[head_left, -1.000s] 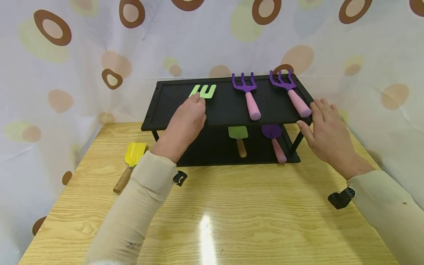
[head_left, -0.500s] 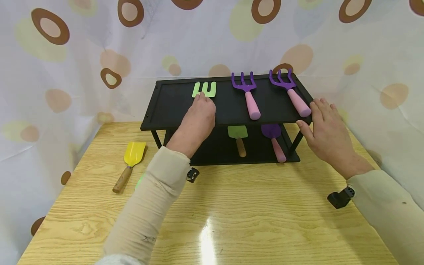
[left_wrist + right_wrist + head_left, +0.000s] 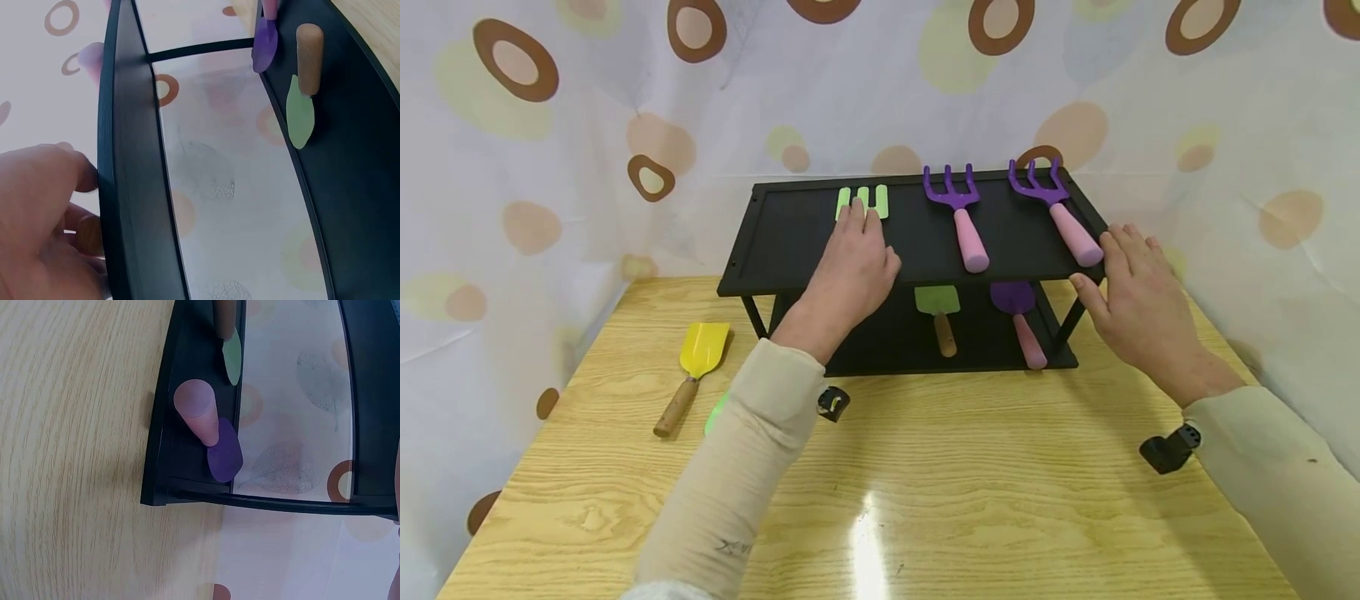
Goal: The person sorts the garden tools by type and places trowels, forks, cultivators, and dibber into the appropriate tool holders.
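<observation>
My left hand (image 3: 852, 265) lies over a light green hand fork (image 3: 882, 200) on the top deck of a black two-tier rack (image 3: 790, 242). Its fingers reach toward the tines, and the thumb stands out to the side. In the left wrist view, the fork's wooden handle end (image 3: 89, 236) shows below the thumb, apart from it; the rest of the handle is hidden. My right hand (image 3: 1138, 304) rests with straight fingers on the rack's right edge. Beside it lie two purple hand forks with pink handles, one nearer the middle (image 3: 972, 237) and one at the right (image 3: 1075, 233).
On the lower deck lie a green trowel (image 3: 938, 302) with a wooden handle and a purple trowel (image 3: 1015, 298) with a pink handle. A yellow trowel (image 3: 703, 348) lies on the wooden table (image 3: 985, 483) at left. A bright green object (image 3: 715, 412) is mostly behind my left sleeve.
My left hand has carried the green fork a little to the right and straightened it. Since then its fingers have loosened and spread over the fork. The right hand stays put.
</observation>
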Available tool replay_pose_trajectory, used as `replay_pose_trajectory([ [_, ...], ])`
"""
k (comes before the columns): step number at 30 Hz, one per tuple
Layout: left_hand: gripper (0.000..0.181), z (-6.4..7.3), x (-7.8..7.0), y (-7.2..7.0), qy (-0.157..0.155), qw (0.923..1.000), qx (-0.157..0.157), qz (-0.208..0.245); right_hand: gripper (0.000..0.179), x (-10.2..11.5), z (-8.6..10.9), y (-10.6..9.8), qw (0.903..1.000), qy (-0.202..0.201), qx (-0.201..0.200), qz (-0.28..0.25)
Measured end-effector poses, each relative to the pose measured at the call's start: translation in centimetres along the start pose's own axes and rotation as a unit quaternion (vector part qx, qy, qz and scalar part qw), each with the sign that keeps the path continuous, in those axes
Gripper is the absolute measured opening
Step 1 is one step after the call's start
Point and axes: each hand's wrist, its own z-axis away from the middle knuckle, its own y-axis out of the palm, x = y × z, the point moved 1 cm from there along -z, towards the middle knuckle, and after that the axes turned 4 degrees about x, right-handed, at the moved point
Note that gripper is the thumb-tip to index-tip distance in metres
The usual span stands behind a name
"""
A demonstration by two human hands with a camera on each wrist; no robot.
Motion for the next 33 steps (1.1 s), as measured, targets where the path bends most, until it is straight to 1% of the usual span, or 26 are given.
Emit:
replay_pose_trajectory([
  [3,0.063,0.4,0.4,-0.1,0.004,0.9997,-0.016,0.018,0.069,0.0,0.0,0.1,1.0,0.0,-0.002,0.001],
  [9,0.066,1.8,1.2,-0.4,0.019,0.9992,-0.031,0.017,0.069,0.0,0.1,0.1,1.0,0.0,-0.003,0.002],
  [12,0.066,2.6,1.6,-0.6,0.029,0.9984,-0.046,0.013,0.069,0.0,0.1,0.2,1.0,-0.003,-0.007,0.001],
  [17,0.065,4.0,2.5,-0.9,0.045,0.9954,-0.084,0.013,0.068,0.0,0.0,0.2,0.9999,-0.005,-0.009,0.003],
  [22,0.064,5.5,3.3,-1.0,0.06,0.9922,-0.109,0.005,0.069,0.0,-0.2,0.1,1.0,0.0,-0.006,0.002],
  [28,0.066,7.6,4.4,-0.6,0.066,0.9903,-0.122,0.012,0.068,0.0,-0.1,0.2,0.9999,-0.002,-0.014,-0.001],
  [33,0.067,9.5,5.8,-0.1,0.067,0.9892,-0.13,0.013,0.069,0.1,-0.1,0.2,1.0,-0.001,-0.003,0.003],
])
